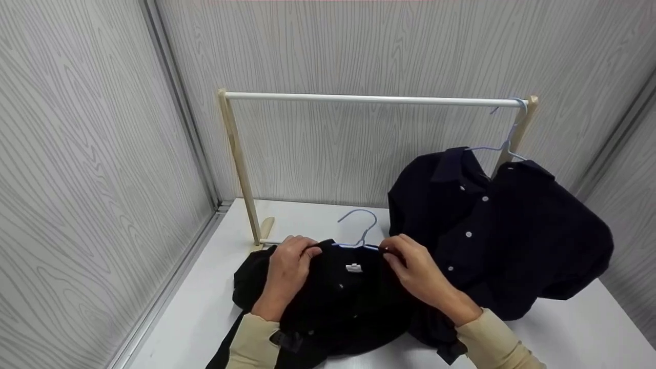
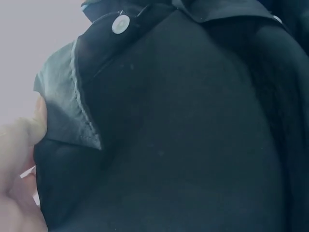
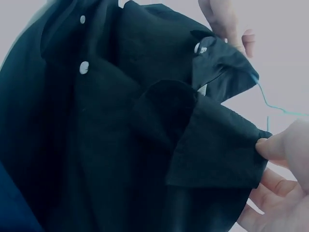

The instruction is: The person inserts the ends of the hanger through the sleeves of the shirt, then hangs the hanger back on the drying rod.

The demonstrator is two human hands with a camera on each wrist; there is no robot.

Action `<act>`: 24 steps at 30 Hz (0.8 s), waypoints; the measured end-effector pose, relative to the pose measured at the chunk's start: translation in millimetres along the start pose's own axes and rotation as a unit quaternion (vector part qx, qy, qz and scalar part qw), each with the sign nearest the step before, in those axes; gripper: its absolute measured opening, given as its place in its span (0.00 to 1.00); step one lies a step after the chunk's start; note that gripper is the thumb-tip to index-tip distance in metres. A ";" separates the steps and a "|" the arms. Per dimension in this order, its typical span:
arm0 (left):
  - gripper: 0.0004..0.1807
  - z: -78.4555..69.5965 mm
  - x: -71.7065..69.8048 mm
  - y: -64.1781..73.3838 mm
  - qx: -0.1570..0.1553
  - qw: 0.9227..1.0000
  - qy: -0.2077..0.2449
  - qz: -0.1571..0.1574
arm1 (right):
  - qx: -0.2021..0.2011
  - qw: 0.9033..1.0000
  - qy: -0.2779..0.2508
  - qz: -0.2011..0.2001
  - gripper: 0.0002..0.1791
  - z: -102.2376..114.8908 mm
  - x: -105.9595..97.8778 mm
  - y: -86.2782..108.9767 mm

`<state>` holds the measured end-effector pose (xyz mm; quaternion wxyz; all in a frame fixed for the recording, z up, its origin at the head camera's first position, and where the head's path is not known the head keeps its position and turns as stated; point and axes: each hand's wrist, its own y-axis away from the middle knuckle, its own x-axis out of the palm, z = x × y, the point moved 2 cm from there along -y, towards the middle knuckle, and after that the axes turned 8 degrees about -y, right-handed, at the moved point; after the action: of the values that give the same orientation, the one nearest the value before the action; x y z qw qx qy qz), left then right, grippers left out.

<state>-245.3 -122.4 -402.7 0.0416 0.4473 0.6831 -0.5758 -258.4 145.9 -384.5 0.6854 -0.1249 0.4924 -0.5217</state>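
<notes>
A black buttoned shirt (image 1: 353, 302) lies on the table with a thin blue hanger (image 1: 375, 220) inside its neck, the hook standing out above the collar. My left hand (image 1: 289, 271) pinches the collar at the left side, thumb on top; the left wrist view shows this thumb (image 2: 38, 118) by the stitched collar point. On the other side, my right hand (image 1: 417, 266) pinches the collar edge (image 3: 217, 145) between thumb and fingers. A white label (image 1: 353, 267) shows inside the neck. Cloth hides the hanger's shoulders.
Behind the shirt stands a rack with a white rail (image 1: 374, 98) and wooden posts (image 1: 238, 164). A dark navy shirt (image 1: 461, 220) hangs at its right end on another blue hanger (image 1: 508, 141), close beside my right arm. Wood-patterned walls (image 1: 328, 46) enclose the white table (image 1: 189, 307).
</notes>
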 end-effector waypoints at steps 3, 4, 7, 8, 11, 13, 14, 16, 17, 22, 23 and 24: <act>0.07 2.5 -2.4 -2.7 -0.030 0.999 0.017 -0.002 | -0.001 1.000 -0.018 0.003 0.13 -2.4 -8.0 -0.7; 0.07 3.7 -3.4 -4.3 -0.041 0.999 0.025 -0.002 | 0.001 1.000 -0.023 0.000 0.15 -3.1 -11.5 -1.3; 0.08 6.6 -6.6 -10.3 -0.064 0.997 0.047 -0.006 | 0.016 1.000 -0.017 -0.011 0.18 -5.0 -23.2 -3.6; 0.08 7.5 -7.6 -12.4 -0.070 0.996 0.052 -0.008 | 0.023 1.000 -0.008 -0.015 0.17 -5.8 -27.1 -4.5; 0.08 9.2 -10.4 -18.6 -0.077 0.995 0.064 -0.015 | 0.044 0.999 0.013 -0.021 0.12 -8.2 -37.1 -6.1; 0.08 9.7 -11.4 -22.2 -0.077 0.994 0.069 -0.017 | 0.053 0.998 0.023 -0.022 0.09 -9.7 -41.8 -6.8; 0.08 9.7 -11.6 -24.0 -0.077 0.994 0.072 -0.016 | 0.053 0.998 0.026 -0.024 0.08 -10.1 -43.7 -7.0; 0.09 9.6 -11.4 -27.3 -0.076 0.994 0.079 -0.011 | 0.050 0.998 0.032 -0.029 0.08 -10.7 -46.4 -7.6; 0.09 9.4 -11.0 -29.0 -0.076 0.994 0.080 -0.007 | 0.047 0.998 0.034 -0.033 0.07 -10.7 -47.5 -8.1; 0.11 8.7 -10.4 -37.5 -0.067 0.993 0.097 0.024 | 0.030 0.997 0.044 -0.060 0.07 -10.6 -51.8 -10.6; 0.11 8.7 -10.9 -39.2 -0.063 0.992 0.100 0.031 | 0.028 0.996 0.046 -0.065 0.07 -10.3 -52.9 -11.0; 0.12 8.9 -11.7 -40.8 -0.058 0.992 0.104 0.037 | 0.026 0.996 0.049 -0.070 0.07 -10.0 -54.0 -11.5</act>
<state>-269.3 -133.7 -368.4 0.0174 0.5265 0.6992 -0.4834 -271.7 189.7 -352.1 0.6254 -0.1161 0.5017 -0.5863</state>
